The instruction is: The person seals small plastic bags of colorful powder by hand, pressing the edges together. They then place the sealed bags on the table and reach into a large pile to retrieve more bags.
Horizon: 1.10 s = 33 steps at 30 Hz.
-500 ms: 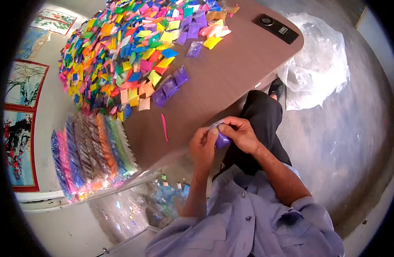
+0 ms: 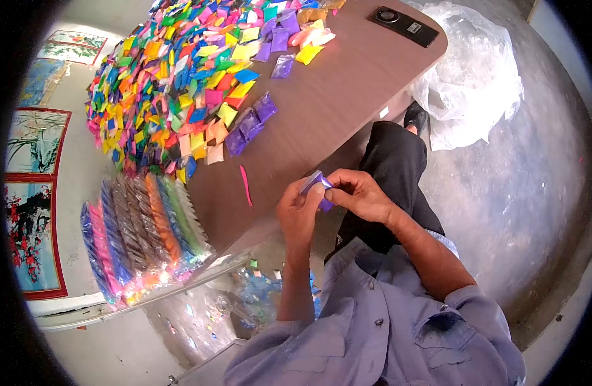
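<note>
A small purple packet with a clear plastic edge [image 2: 325, 204] is pinched between my two hands, above my lap and beside the table edge. My left hand [image 2: 298, 204] grips its left side, thumb on top. From the right, my right hand [image 2: 359, 194] pinches the other side with thumb and bent forefinger. Both hands partly cover the packet. On the table, a thin pink stick-like tool [image 2: 246, 185] lies left of my hands. Farther up are several purple packets [image 2: 251, 126] in a group, with one more purple packet [image 2: 283, 66] beyond them.
A large heap of colourful packets [image 2: 174, 83] covers the far left of the brown table [image 2: 322, 109]. Long bundles of coloured packets in clear plastic [image 2: 145, 231] stand at its left edge. A black phone-like object [image 2: 403, 26] lies at the far corner. Clear plastic sheeting [image 2: 470, 71] sits on the floor.
My hands have shifted slightly left, and the packet is turned so its clear edge points up more. The whole view has tilted a little. Both hands still hold the packet.
</note>
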{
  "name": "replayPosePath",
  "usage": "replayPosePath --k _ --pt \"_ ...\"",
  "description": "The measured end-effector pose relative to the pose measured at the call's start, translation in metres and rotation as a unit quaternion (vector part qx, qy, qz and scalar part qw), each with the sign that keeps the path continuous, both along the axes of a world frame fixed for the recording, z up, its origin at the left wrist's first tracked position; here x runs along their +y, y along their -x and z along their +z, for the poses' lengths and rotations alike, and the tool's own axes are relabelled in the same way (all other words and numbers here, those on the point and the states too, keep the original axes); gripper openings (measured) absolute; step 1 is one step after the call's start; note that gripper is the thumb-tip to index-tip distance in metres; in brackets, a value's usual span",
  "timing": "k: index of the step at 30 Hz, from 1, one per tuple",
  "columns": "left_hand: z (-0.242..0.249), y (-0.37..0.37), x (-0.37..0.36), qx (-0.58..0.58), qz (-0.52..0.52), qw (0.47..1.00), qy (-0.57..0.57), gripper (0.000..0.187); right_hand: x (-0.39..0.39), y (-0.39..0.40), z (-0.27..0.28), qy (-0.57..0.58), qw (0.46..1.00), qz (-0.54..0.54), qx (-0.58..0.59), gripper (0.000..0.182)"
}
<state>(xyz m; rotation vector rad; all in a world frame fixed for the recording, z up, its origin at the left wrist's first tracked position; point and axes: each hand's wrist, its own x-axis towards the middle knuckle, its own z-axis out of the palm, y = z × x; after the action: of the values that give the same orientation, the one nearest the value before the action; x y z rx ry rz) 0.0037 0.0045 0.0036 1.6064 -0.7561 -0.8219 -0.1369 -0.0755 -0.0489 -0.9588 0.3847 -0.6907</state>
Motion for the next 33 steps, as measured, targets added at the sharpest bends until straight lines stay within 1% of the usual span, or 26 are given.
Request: replayPosePath --k 3,5,9,12,14,15,17,18,20,24,26,27,29,33 --pt "-0.003 -0.004 0.002 -0.005 -0.020 1.000 -0.016 0.017 0.001 0.001 0.001 0.025 1.000 0.013 0.006 0.012" --pt "0.001 0.000 0.001 -0.018 -0.022 0.999 0.032 0.012 0.002 -0.002 0.000 0.045 0.999 0.003 0.018 0.011" --pt "-0.006 -0.007 0.006 -0.026 -0.022 0.998 0.057 0.013 0.002 0.000 0.006 0.031 0.999 0.025 0.036 0.013" --pt "-0.005 -0.009 0.008 -0.011 -0.029 0.999 0.041 0.013 0.002 0.000 -0.001 0.051 0.997 0.030 0.040 0.011" --pt "0.001 -0.004 0.008 -0.002 -0.008 1.000 -0.018 0.018 0.003 0.000 -0.002 0.050 0.998 0.017 0.024 0.012" --pt "0.002 -0.002 0.009 -0.002 -0.008 1.000 -0.019 0.018 0.004 0.001 -0.004 0.049 0.998 0.017 0.024 0.012" --pt "0.004 0.000 0.007 -0.002 -0.023 1.000 0.007 0.017 0.002 0.000 -0.008 0.099 0.994 0.031 0.030 0.013" --pt "0.004 -0.001 0.007 -0.002 -0.023 1.000 0.006 0.017 0.002 0.000 -0.007 0.098 0.994 0.031 0.030 0.013" --pt "0.003 -0.005 0.007 -0.040 -0.031 0.999 -0.002 0.011 0.003 -0.001 -0.006 0.126 0.990 0.018 0.058 0.012" --pt "-0.003 -0.010 0.005 -0.035 -0.032 0.999 0.025 0.013 0.002 0.001 0.006 0.117 0.991 0.011 0.068 0.012" --pt "-0.003 -0.012 0.002 -0.030 -0.007 0.998 0.058 0.013 0.002 0.000 0.003 0.092 0.993 0.027 0.075 0.013" --pt "-0.005 -0.012 0.001 -0.030 -0.007 0.998 0.058 0.013 0.002 0.000 0.000 0.092 0.993 0.027 0.074 0.013" --pt "-0.009 -0.013 0.000 -0.006 0.013 0.999 0.043 0.012 0.001 -0.001 -0.007 0.055 0.998 0.025 0.031 0.014" --pt "-0.002 -0.006 -0.002 0.017 0.005 1.000 0.019 0.013 -0.002 0.002 -0.006 0.038 0.999 0.005 0.014 0.014"
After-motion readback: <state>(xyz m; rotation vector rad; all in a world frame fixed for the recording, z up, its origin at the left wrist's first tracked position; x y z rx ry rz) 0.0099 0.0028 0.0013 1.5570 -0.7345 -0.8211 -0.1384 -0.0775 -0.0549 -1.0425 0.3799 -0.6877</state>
